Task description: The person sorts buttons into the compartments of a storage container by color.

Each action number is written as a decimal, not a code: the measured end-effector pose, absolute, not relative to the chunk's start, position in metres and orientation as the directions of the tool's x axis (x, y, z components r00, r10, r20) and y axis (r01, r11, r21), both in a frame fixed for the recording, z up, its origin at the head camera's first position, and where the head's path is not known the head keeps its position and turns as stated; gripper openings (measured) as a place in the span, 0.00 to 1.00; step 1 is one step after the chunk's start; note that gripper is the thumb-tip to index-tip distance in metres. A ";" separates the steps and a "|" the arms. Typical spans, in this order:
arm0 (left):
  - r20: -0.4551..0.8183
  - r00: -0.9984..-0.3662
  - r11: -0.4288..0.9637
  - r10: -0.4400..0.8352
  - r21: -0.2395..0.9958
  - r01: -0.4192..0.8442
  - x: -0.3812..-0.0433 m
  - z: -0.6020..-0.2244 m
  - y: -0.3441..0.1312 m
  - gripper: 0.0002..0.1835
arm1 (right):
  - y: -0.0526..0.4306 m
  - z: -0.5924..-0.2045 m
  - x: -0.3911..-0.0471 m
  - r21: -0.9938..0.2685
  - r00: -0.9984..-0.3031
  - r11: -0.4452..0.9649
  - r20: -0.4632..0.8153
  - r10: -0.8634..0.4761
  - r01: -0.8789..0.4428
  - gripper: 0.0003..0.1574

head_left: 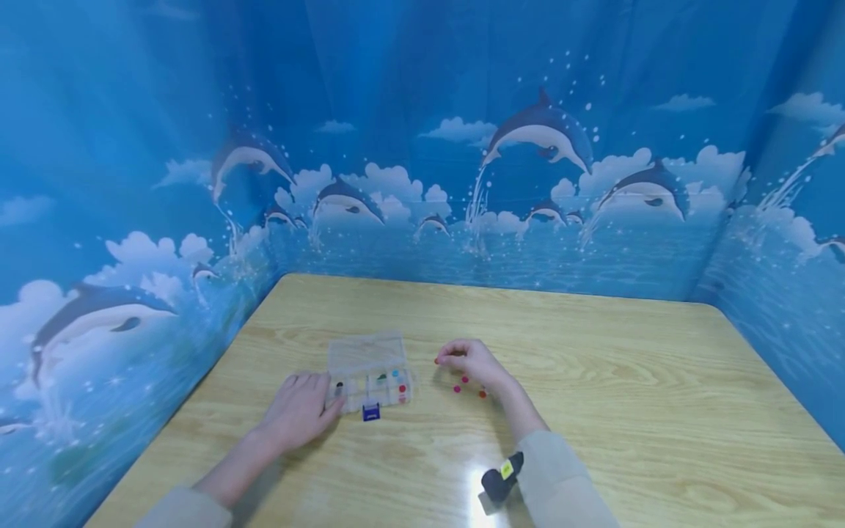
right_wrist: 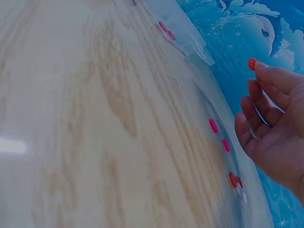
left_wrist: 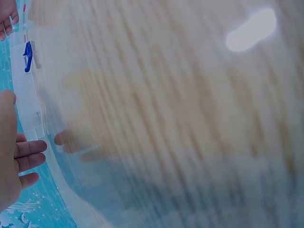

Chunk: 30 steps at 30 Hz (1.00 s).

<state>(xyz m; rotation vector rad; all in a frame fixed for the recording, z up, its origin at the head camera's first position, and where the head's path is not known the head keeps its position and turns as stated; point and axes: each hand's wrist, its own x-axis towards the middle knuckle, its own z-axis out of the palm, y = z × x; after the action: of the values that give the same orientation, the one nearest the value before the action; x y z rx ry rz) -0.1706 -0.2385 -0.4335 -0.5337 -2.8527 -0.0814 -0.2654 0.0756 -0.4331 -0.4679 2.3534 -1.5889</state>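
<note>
Right hand (head_left: 472, 361): raised a little off the table (head_left: 627, 381), forearm reaching forward and inward from the lower right. My thumb and index finger pinch an orange button (right_wrist: 251, 63) by its edge; the other fingers curl loosely beneath, apart from it. The held button is to the right of the box (head_left: 368, 390), well apart from it.

Left hand (head_left: 297, 411): at the left end of the box, back of the hand up, forearm coming in from the lower left. Fingers extended, nothing grasped; thumb angled out toward the box's front left corner. I cannot tell how firmly I press.

Box: clear, divided, lid (head_left: 366, 353) folded back on the far side, blue clasp (head_left: 371, 412) at the front. Compartments contain a black piece (head_left: 339, 384), a green piece (head_left: 381, 377), a blue piece (head_left: 395, 373) and a red piece (head_left: 402, 389).

Loose on the table, nearer me than the right hand's fingertips: two pink buttons (right_wrist: 213, 125) and, farther right, a small cluster with a red button (right_wrist: 232, 179).
</note>
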 end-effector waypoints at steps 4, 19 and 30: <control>0.236 -0.909 0.934 0.343 0.017 0.357 -0.170 -0.433 -0.238 0.22 | 0.073 -0.430 -0.265 -0.924 -0.915 0.360 -0.027 -0.403 -0.131 0.10; 0.246 -0.905 0.933 0.346 0.014 0.360 -0.170 -0.435 -0.239 0.22 | 0.052 -0.420 -0.259 -0.940 -0.922 0.314 -0.003 -0.388 -0.129 0.09; 0.264 -0.896 0.928 0.357 0.006 0.371 -0.169 -0.436 -0.239 0.19 | 0.043 -0.418 -0.255 -0.961 -0.923 0.254 0.001 -0.385 -0.107 0.10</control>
<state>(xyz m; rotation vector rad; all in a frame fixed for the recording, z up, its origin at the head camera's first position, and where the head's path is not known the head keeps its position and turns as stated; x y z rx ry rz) -0.1687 -0.2391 -0.4358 -0.5435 -2.8276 -0.0811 -0.2547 0.0430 -0.4178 -0.4592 2.2909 -1.7276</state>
